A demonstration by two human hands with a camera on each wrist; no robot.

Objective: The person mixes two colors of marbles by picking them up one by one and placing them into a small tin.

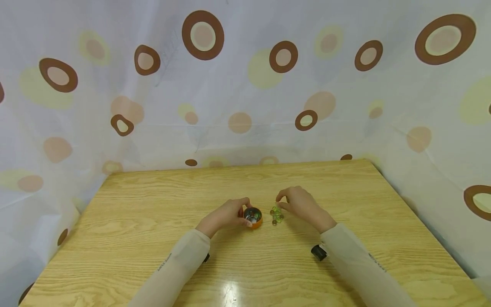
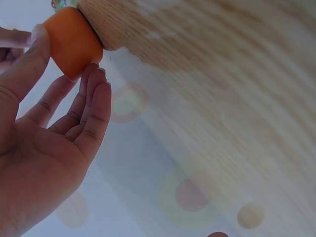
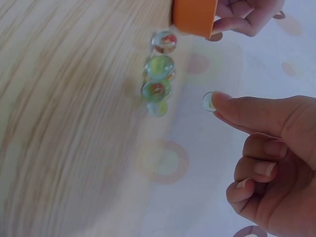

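From my feeds I see 1 orange cup [image 2: 74,42] standing upright near the middle of the table [image 1: 172,196], its mouth facing up and its round axis vertical; it looks wider than tall. My view shows the left hand [image 1: 230,213] gripping the cup's side between thumb and fingers. The right hand [image 3: 276,158] pinches 1 clear, greenish marble [image 3: 207,101] between thumb and index finger, its other 3 fingers curled inward. I count 4 loose marbles [image 3: 156,90] plainly in the right-wrist view, with more partly hidden; they lie clustered just right of the cup. Inside it I see several marbles, too small to count.
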